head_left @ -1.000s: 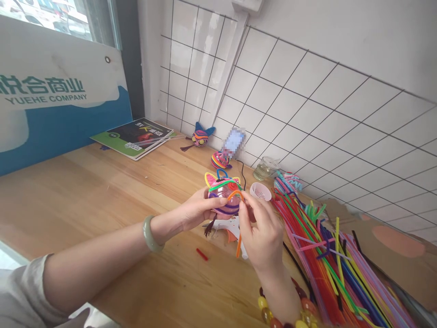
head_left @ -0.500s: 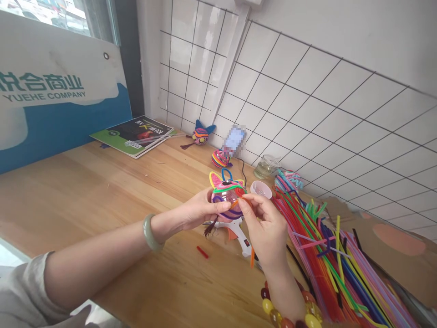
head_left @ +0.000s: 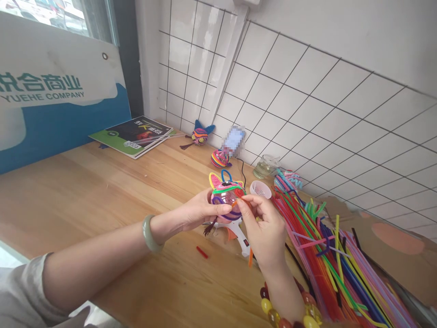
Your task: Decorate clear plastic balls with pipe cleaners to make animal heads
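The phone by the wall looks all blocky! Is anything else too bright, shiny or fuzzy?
In the head view, square blocks cover the phone, so its screen can't be read; also in the head view, the window is washed out, the gridded wall has pale glare at left, and the colourful ball shows its colours but looks soft in fine detail.

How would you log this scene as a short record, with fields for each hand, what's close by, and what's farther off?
Left hand: holds a round eared ornament
Right hand: pinches an orange pipe cleaner at the ornament's front, its tail hanging below
Near hands: white glue gun; short red piece on the wooden table
Right side: heap of loose pipe cleaners beside cardboard
Farther back: pink bowl, glass jar, striped ornament, blurred phone, blue-eared ornament
Back left: booklet, company sign
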The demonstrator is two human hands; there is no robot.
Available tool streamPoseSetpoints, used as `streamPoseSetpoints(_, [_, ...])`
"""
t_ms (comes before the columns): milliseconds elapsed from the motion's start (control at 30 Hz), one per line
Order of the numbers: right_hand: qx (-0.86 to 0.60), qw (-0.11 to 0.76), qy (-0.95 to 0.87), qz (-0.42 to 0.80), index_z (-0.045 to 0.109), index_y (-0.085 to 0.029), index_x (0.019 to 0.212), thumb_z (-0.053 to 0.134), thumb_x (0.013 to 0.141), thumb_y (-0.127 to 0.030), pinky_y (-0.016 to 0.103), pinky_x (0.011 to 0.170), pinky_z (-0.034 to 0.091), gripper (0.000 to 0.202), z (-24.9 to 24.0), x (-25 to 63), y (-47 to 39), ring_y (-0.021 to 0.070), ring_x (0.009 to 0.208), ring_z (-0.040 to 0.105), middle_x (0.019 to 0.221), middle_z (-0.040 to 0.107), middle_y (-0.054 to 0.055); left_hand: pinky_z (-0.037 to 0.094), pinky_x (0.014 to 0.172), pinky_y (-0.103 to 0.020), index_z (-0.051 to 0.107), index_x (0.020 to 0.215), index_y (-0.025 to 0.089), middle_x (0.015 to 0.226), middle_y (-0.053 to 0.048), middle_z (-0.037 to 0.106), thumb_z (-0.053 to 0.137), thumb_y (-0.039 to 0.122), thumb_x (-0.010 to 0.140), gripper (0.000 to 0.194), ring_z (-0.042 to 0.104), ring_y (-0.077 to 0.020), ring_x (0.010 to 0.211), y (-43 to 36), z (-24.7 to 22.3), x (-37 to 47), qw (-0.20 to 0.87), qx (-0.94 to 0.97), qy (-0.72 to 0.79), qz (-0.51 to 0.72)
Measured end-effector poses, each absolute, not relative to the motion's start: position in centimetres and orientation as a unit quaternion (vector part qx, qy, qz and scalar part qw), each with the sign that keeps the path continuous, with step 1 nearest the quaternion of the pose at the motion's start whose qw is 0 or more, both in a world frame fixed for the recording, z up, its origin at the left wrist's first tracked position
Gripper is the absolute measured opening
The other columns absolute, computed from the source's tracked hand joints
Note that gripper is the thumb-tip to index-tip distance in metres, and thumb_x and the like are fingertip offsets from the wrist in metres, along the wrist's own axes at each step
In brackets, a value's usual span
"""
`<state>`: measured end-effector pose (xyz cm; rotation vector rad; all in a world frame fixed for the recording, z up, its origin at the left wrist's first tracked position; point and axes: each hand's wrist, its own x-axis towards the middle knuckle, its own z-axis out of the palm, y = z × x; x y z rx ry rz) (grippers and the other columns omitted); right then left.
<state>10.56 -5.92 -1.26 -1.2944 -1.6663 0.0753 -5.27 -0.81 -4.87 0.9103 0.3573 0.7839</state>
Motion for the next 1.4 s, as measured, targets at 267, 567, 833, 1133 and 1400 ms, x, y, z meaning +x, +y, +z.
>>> streamPoseSetpoints(267, [-0.53,0.49,-0.692,0.026,0.065,-0.02,0.087,0.063,0.089,-0.029,0.025,0.058,0.054,0.01,-1.15,10.32,-5.89,0.0134,0.063,0.063,0.074,0.067,0.001,0.054,0.083,-0.033,0.065,0.113,0.017,0.107,-0.011,0.068,0.083,0.034,0.069,0.05,0.066,-0.0229,0.097,-0.82,-4.71,-5.2,0.793,0.449,0.178,0.37])
streamPoseSetpoints(567, [-0.529,0.49,-0.693,0.025,0.065,-0.02,0.093,0.063,0.088,-0.027,0.026,0.06,0.056,0.009,-1.14,10.43,-5.93,0.0145,0.066,0.066,0.077,0.069,0.002,0.056,0.08,-0.033,0.063,0.115,0.015,0.107,-0.013,0.069,0.081,0.036,0.07,0.053,0.068,-0.0235,0.095,-0.79,-5.03,-5.01,0.764,0.469,0.193,0.4])
streamPoseSetpoints(833, [-0.486,0.487,-0.725,-0.033,0.068,-0.02,0.095,0.057,0.092,-0.018,0.029,0.067,0.059,0.012,-0.76,10.76,-5.94,0.0163,0.077,0.069,0.09,0.071,0.006,0.056,0.075,-0.03,0.062,0.116,0.015,0.105,-0.012,0.07,0.08,0.037,0.071,0.053,0.068,-0.0228,0.091,-0.69,-4.72,-5.17,0.742,0.473,0.196,0.434])
streamPoseSetpoints(1133, [-0.452,0.458,-0.755,-0.126,0.071,-0.02,0.104,0.053,0.091,-0.012,0.032,0.071,0.058,0.023,-0.86,10.3,-6.06,0.0178,0.079,0.068,0.088,0.07,0.008,0.053,0.087,-0.035,0.064,0.111,0.013,0.106,-0.012,0.071,0.078,0.034,0.074,0.044,0.068,-0.0242,0.096,-0.69,-4.43,-5.05,0.708,0.501,0.162,0.471])
streamPoseSetpoints(1400, [-0.448,0.46,-0.758,-0.119,0.068,-0.018,0.103,0.054,0.092,-0.011,0.032,0.073,0.057,0.02,-1.02,10.15,-5.92,0.0173,0.081,0.067,0.089,0.069,0.008,0.054,0.085,-0.035,0.06,0.113,0.014,0.106,-0.013,0.07,0.078,0.032,0.074,0.047,0.068,-0.0244,0.096,-0.7,-4.64,-5.06,0.709,0.496,0.174,0.47])
